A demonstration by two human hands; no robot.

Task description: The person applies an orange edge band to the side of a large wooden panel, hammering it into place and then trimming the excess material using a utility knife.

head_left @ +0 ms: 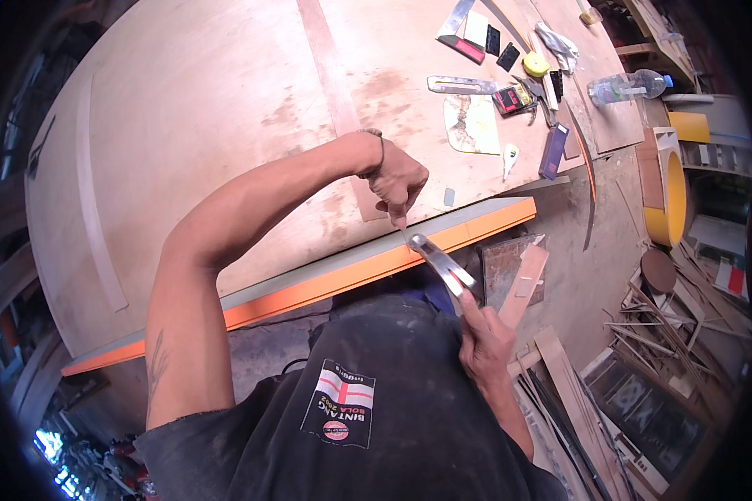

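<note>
My left hand (399,185) reaches over the tabletop edge, thumb and fingers pinched on a thin nail (406,237) that points down at the long board. This board (326,284) has an orange front edge and a grey top, and lies along the near side of the table. In my right hand (486,336) is a claw hammer (443,264). Its silver head is close beside the nail, the striking face nearest the board's edge; I cannot tell whether they touch. Most of the hammer's handle is hidden.
The large wooden tabletop (200,108) bears a tape measure (536,63), a try square (461,46), pliers (543,100), a dark box (553,152) and a plastic bottle (631,86). Scrap wood (572,392) lies at the lower right. A yellow curved piece (673,196) stands at the right.
</note>
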